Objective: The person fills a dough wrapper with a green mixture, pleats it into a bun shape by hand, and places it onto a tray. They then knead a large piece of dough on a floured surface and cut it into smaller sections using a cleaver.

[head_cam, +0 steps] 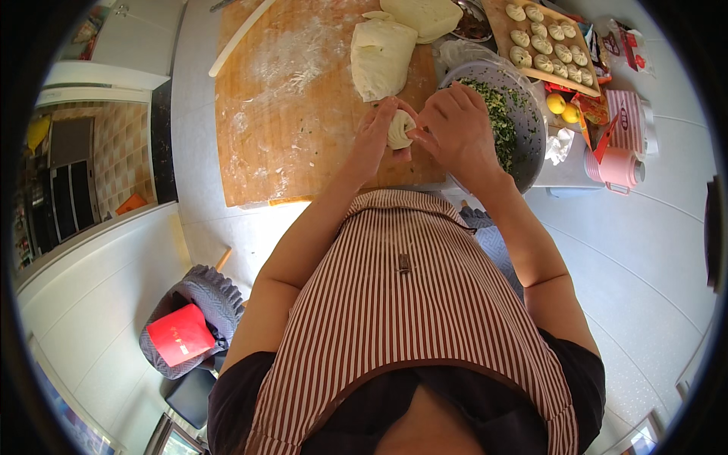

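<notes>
My left hand (375,133) cups a pleated dough bun (400,129) from its left side and from below. With thumb and fingers, my right hand (458,122) touches the bun's right side, where its pleats gather. Both hands are over the front right part of a floured wooden board (273,125). Under my right hand stands a large grey bowl (537,153) of chopped green filling (500,108). Just beyond my left hand lies a thick piece of dough (381,60), with another dough mass (424,17) behind it.
At the back right, a wooden tray (537,73) holds several pleated buns. Yellow fruits (556,103), a crumpled tissue (560,145) and a pink jug (611,169) lie right of the bowl. A rolling pin (242,37) rests on the board's far left. A covered stool (227,296) stands lower left.
</notes>
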{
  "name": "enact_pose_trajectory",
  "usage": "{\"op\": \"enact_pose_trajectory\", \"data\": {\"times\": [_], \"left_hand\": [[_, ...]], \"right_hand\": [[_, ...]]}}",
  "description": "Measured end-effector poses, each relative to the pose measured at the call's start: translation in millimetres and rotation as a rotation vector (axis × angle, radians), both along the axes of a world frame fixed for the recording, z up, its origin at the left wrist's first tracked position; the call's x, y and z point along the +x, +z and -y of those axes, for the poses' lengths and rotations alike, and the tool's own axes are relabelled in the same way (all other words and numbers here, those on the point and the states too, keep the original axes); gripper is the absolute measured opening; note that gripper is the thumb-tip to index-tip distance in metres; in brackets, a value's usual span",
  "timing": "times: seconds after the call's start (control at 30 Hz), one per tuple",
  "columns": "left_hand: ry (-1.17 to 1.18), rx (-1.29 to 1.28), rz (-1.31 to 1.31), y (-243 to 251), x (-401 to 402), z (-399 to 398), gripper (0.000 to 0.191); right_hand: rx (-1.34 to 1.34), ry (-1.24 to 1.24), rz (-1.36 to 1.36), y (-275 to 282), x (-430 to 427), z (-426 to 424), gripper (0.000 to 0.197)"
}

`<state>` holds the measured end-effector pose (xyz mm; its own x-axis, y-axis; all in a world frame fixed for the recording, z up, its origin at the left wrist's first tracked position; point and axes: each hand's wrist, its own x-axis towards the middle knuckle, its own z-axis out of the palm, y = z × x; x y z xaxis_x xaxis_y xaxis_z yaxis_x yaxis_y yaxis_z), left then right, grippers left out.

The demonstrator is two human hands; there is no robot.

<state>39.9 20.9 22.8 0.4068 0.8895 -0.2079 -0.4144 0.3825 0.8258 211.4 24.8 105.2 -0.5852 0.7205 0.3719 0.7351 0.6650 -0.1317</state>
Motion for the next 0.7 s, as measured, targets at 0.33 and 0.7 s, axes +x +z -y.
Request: {"op": "enact_pose_trajectory", "data": {"times": [0.33, 0.7], "left_hand": [[0.053, -0.027, -0.033, -2.6, 4.3, -0.3, 0.046], [0.043, -0.026, 0.008, -5.2, 6.8, -3.8, 0.052]], "right_hand": [[0.001, 0.042, -0.125, -11.9, 1.1, -2.3, 0.027], [0.026, -0.008, -0.16, -16.7, -4.2, -1.3, 0.019]]}}
